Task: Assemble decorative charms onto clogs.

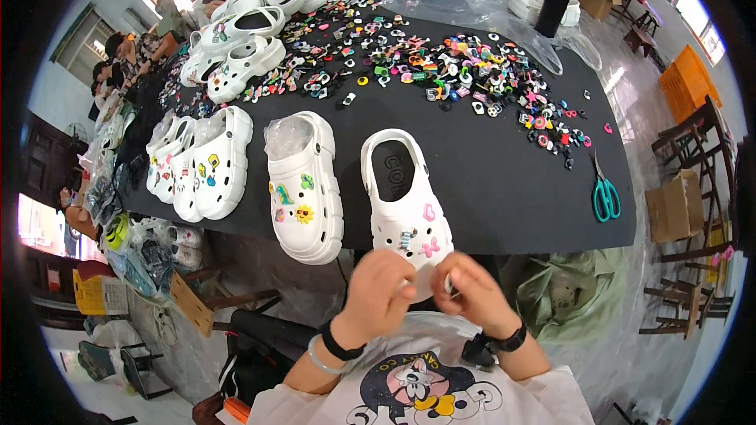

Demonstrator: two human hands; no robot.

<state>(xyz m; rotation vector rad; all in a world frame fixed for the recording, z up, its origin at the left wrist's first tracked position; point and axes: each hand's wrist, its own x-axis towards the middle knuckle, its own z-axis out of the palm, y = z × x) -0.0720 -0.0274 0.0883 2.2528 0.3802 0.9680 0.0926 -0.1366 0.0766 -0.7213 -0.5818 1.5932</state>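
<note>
Landmark: white clog (398, 216), on the black counter (496, 212); heel end away from the person, toe toward them and reaching past the near edge in this view. Fitted with a pink heart charm (429, 212), a striped charm (407, 238) and a second pink charm (429, 248).

Left hand (382, 291): at the near left of the clog's toe, fingers curled; blurred. Cannot tell whether its grip holds anything, or whether it touches the clog.

Right hand (472, 287): at the near right of the clog's toe. Grip closed, thumb and fingers pinching a small pale piece (449, 283); kind of piece too small to tell.

Sun-charm clog (307, 181): white, just left of the landmark clog, apart from it; clear plastic in the opening, several coloured charms.

Row of white clogs (224, 161): farther left of the landmark clog, standing close together, charms on the uppers.

Piled white clogs (244, 63): beyond and left of the landmark clog.

Loose charms (480, 71): many-coloured, spread beyond the landmark clog.

Scissors (605, 198): teal handles, well to the right of the landmark clog.

Black cylinder (554, 8) and clear plastic sheeting (457, 4): well beyond the landmark clog, to its right.
</note>
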